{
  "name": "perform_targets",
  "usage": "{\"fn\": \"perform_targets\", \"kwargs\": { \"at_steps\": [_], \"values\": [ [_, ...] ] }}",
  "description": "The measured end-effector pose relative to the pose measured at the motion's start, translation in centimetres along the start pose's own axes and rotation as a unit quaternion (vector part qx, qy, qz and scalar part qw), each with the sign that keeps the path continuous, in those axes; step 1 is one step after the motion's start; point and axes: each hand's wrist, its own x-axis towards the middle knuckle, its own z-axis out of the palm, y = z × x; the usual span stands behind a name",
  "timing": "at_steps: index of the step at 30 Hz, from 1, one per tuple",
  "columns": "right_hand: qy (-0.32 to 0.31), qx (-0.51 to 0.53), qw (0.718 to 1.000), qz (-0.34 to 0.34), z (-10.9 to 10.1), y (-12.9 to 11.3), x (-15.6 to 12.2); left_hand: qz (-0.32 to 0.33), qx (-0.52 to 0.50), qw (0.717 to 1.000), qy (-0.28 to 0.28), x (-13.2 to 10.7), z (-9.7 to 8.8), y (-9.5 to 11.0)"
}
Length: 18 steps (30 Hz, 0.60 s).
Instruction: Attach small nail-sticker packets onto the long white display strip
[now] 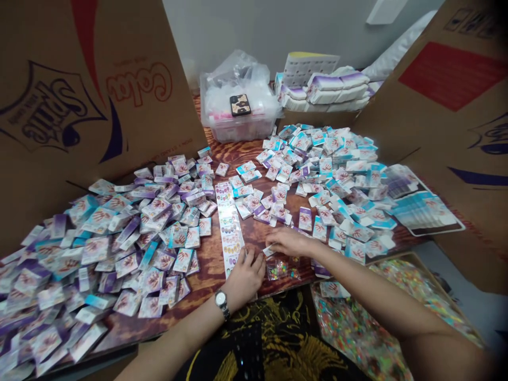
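A long sticker sheet (229, 227) with rows of coloured oval nail designs lies on the table in front of me. My left hand (246, 275), a watch on its wrist, rests over the sheet's lower right edge. Its fingers are bent and close together; what lies under them is hidden. Just to the right, my right hand (289, 242) pinches a small white piece (269, 250), perhaps part of a box. Below that hand are small clear packets of coloured bits (283, 270). Small printed boxes (273, 203) lie just beyond both hands.
Piles of small boxes spread to the left (154, 206) and right (337, 159). Large cardboard cartons (143, 47) flank the table. A plastic tub (242, 129) with a phone (240, 105) on top stands behind. More coloured packets fill a carton (349, 328) at lower right.
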Motion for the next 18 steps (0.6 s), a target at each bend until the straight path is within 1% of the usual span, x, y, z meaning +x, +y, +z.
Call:
{"fn": "perform_targets", "kwargs": {
  "at_steps": [8, 14, 16, 18],
  "values": [
    [-0.028, 0.000, 1.000, -0.009, 0.7, 0.7, 0.1, -0.005, -0.004, 1.000, -0.012, 0.2, 0.3, 0.2],
    [-0.001, -0.055, 0.998, 0.039, 1.7, 0.3, 0.3, -0.007, -0.003, 1.000, 0.005, 0.0, 0.6, 0.6],
    [0.002, -0.073, 0.996, 0.043, 1.9, 0.1, 0.2, -0.014, -0.028, 0.999, 0.011, 0.5, 0.1, 0.0],
    [0.002, -0.085, 0.995, 0.046, 2.0, 0.0, 0.1, -0.035, -0.056, 0.998, 0.023, 1.7, -1.1, -1.5]
  ]
}}
